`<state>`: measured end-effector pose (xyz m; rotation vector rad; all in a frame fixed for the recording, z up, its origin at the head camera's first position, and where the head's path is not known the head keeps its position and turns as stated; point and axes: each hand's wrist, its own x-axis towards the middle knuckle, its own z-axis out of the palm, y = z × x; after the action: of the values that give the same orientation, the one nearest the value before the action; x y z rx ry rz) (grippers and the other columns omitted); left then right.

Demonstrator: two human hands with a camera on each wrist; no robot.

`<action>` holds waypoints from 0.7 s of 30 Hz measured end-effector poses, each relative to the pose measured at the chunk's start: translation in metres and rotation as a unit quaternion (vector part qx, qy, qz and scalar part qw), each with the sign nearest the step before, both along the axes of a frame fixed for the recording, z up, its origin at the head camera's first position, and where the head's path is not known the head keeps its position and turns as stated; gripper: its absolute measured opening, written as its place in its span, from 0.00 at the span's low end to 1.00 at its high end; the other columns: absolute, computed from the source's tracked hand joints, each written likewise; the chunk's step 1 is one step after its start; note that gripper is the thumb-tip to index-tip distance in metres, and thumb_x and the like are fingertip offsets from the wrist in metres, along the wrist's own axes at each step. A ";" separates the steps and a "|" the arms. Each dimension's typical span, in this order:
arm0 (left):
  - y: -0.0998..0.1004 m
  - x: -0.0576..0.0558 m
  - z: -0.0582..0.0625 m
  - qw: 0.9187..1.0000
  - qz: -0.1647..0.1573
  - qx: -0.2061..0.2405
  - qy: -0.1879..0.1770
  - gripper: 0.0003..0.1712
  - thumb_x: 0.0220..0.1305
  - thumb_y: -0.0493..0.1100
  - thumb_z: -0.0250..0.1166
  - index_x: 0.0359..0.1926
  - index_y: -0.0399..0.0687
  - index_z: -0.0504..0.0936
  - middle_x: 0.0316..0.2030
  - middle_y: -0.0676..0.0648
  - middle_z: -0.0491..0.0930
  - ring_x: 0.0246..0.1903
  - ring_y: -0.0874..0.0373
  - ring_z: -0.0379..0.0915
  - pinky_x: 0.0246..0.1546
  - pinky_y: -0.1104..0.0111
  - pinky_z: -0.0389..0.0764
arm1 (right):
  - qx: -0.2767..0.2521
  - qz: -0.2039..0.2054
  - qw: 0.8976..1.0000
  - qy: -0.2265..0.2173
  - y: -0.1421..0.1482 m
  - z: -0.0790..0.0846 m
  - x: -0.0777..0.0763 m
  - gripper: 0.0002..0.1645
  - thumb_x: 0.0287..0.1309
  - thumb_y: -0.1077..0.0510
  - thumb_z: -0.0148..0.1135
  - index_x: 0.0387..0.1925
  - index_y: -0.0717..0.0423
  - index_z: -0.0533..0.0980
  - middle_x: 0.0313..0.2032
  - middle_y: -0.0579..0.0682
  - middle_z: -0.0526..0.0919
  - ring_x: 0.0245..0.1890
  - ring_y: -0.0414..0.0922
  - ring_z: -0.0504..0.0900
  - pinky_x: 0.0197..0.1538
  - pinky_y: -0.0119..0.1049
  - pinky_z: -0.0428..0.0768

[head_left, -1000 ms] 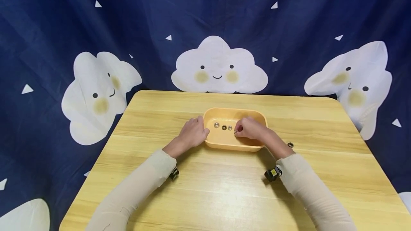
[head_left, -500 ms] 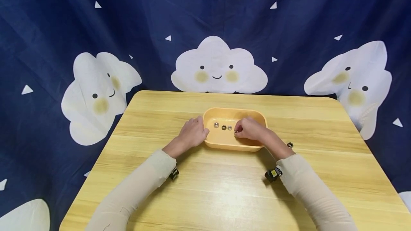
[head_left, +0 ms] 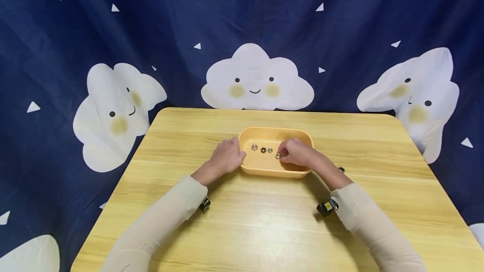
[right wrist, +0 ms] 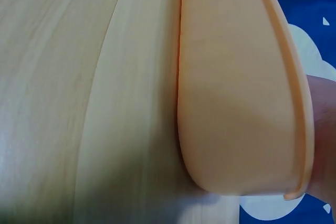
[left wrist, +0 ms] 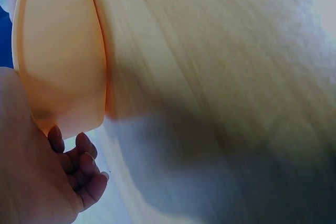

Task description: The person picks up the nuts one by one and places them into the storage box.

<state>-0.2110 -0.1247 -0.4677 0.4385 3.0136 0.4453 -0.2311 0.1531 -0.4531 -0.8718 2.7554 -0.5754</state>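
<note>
A shallow orange plastic tray (head_left: 270, 173) sits on the wooden table. My left hand (head_left: 227, 155) grips its left end, thumb over the rim; the left wrist view shows that hand's curled fingers (left wrist: 90, 174) beyond the tray's end wall. Inside lie a silver nut (head_left: 255, 147), a dark nut (head_left: 263, 150) and a small silver nut (head_left: 270, 150), in a rough row. Another silver nut (head_left: 278, 155) shows whole at the fingertips of my right hand (head_left: 296, 152), which reaches over the tray's right end. In the right wrist view the tray wall hides the fingers.
One more dark nut (head_left: 342, 169) lies on the table (head_left: 378, 205) just past my right forearm, partly covered by it. A dark blue curtain (head_left: 181, 7) with white clouds hangs behind the table's far edge.
My right fingers have loosened from the nut and shifted slightly right, so the nut now shows fully in the tray. The left hand has stayed in place on the tray.
</note>
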 end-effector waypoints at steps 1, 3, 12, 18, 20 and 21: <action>0.000 0.000 0.000 1.000 -0.001 0.000 0.001 0.15 0.73 0.50 0.55 0.39 0.42 0.69 0.29 0.45 0.73 0.32 0.49 0.70 0.37 0.60 0.70 | -0.002 0.001 1.000 0.005 0.001 0.001 0.001 0.07 0.56 0.60 0.73 0.37 0.58 0.85 0.29 0.46 0.83 0.33 0.40 0.78 0.40 0.34 0.78; 0.000 0.000 -0.001 1.000 -0.002 0.000 0.001 0.15 0.72 0.50 0.55 0.38 0.42 0.69 0.28 0.45 0.72 0.31 0.49 0.70 0.36 0.60 0.70 | -0.008 0.004 1.000 0.011 0.002 0.004 0.003 0.08 0.56 0.60 0.73 0.37 0.59 0.85 0.29 0.47 0.84 0.34 0.41 0.80 0.41 0.36 0.81; 0.000 -0.001 -0.002 1.000 0.000 -0.002 0.002 0.15 0.73 0.50 0.54 0.38 0.42 0.68 0.29 0.45 0.72 0.32 0.48 0.70 0.38 0.58 0.71 | -0.036 0.021 0.997 0.058 0.013 0.019 0.011 0.13 0.57 0.60 0.73 0.43 0.65 0.84 0.36 0.55 0.88 0.37 0.48 0.86 0.44 0.42 0.86; 0.001 0.001 0.000 1.000 0.002 -0.001 0.001 0.15 0.73 0.50 0.54 0.38 0.42 0.68 0.29 0.45 0.72 0.33 0.48 0.70 0.39 0.58 0.72 | -0.042 0.008 0.996 0.079 0.026 0.026 0.020 0.14 0.57 0.61 0.73 0.44 0.64 0.84 0.37 0.55 0.88 0.39 0.51 0.85 0.45 0.44 0.84; 0.001 0.001 0.000 1.000 0.001 -0.003 0.001 0.15 0.73 0.50 0.54 0.38 0.42 0.68 0.29 0.45 0.72 0.33 0.48 0.70 0.39 0.58 0.72 | -0.047 -0.001 0.996 0.080 0.030 0.029 0.023 0.15 0.57 0.61 0.73 0.45 0.65 0.84 0.38 0.55 0.87 0.39 0.51 0.85 0.46 0.46 0.84; 0.001 0.001 0.001 1.000 0.000 -0.004 0.002 0.15 0.73 0.50 0.54 0.38 0.42 0.68 0.29 0.45 0.72 0.32 0.48 0.70 0.39 0.58 0.72 | -0.049 -0.006 0.996 0.080 0.033 0.029 0.025 0.15 0.58 0.61 0.73 0.45 0.65 0.84 0.38 0.55 0.87 0.40 0.52 0.85 0.46 0.46 0.84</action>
<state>-0.2101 -0.1236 -0.4671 0.4381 3.0175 0.4335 -0.2063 0.1857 -0.4238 -0.9625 2.8978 -0.6764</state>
